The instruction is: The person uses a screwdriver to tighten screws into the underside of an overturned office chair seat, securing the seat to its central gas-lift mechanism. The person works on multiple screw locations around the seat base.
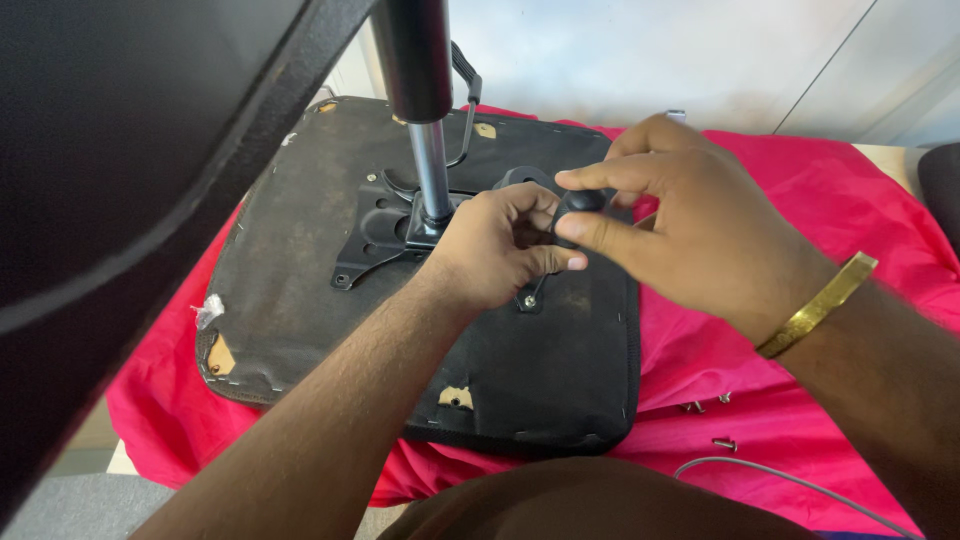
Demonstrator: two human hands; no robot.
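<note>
While the left hand (497,248) is curling its fingers around the black metal bracket (385,232) at the foot of the chrome post (432,170), the right hand (690,225) is pinching a small black knob (578,206) between thumb and forefinger, right of the post near the middle of the upturned seat (300,280). Bracket looks bolted on already, one screw (529,299) sitting under the left thumb, but loose screws (706,405) are lying near right, so fastening seems unfinished. Seat is resting on a pink cloth (800,190) over a table, pale wall (640,50) far behind.
</note>
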